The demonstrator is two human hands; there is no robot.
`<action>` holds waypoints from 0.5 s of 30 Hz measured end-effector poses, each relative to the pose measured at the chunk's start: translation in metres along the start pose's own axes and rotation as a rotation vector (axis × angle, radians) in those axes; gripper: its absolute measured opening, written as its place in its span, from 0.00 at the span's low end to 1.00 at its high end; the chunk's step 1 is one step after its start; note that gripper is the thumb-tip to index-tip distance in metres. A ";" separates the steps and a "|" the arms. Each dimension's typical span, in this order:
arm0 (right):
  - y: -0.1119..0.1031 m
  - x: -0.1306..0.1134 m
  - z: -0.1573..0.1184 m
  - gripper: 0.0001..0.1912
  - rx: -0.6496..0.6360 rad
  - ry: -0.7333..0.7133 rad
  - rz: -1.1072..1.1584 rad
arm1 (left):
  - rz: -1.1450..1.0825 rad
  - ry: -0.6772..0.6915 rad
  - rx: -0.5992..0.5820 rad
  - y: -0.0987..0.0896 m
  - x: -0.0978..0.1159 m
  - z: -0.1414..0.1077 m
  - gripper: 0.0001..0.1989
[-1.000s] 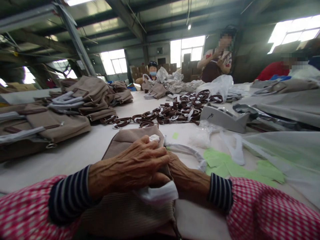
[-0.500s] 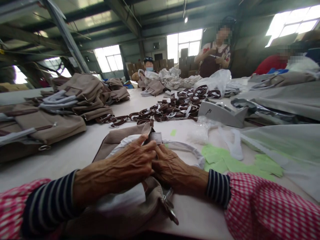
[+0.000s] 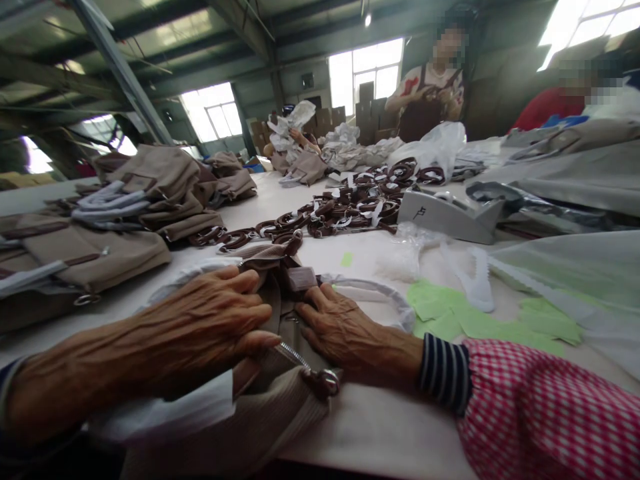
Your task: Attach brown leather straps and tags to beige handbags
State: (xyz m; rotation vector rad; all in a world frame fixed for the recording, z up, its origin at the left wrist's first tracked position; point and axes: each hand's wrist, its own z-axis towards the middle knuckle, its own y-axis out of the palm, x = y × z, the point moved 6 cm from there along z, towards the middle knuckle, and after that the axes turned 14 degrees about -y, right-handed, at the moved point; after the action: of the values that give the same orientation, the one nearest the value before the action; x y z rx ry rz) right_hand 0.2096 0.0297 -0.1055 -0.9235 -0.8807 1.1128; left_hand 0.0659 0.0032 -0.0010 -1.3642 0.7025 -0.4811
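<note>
A beige ribbed handbag (image 3: 280, 407) lies in front of me, its mouth parted and a metal zipper (image 3: 295, 353) showing along the edge. My left hand (image 3: 215, 327) grips the left side of the opening, thumb along the zipper and fingers curled. Across from it, my right hand (image 3: 345, 330) has its bent fingers on the right side of the opening; its fingertips are partly hidden. A small white label (image 3: 301, 278) stands at the far end of the mouth. A handle wrapped in white (image 3: 375, 287) loops out to the right.
Brown coiled straps (image 3: 330, 213) are heaped beyond the bag, beside a grey tape dispenser (image 3: 450, 217). Green paper slips (image 3: 450, 310) lie to the right. More beige bags (image 3: 165, 180) are piled at left. Co-workers, one an apron wearer (image 3: 425, 100), are across the table.
My hands, close together before, have come apart. The left one moved left and spread the bag's mouth wider. A co-worker at the back now holds up crumpled white material.
</note>
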 end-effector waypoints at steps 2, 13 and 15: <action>0.001 -0.001 0.000 0.14 -0.001 -0.019 -0.046 | 0.004 -0.013 -0.048 0.011 -0.001 -0.007 0.23; -0.004 0.010 0.001 0.08 0.016 0.080 0.144 | -0.055 -0.013 0.037 0.061 -0.006 0.000 0.18; -0.002 0.012 0.005 0.07 0.010 0.096 0.160 | -0.060 -0.037 0.140 0.063 -0.008 0.002 0.18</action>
State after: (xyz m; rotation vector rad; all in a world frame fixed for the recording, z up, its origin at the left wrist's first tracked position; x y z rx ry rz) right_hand 0.2082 0.0415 -0.1006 -1.0447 -0.7326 1.1975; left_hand 0.0561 0.0203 -0.0619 -1.2623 0.5886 -0.5412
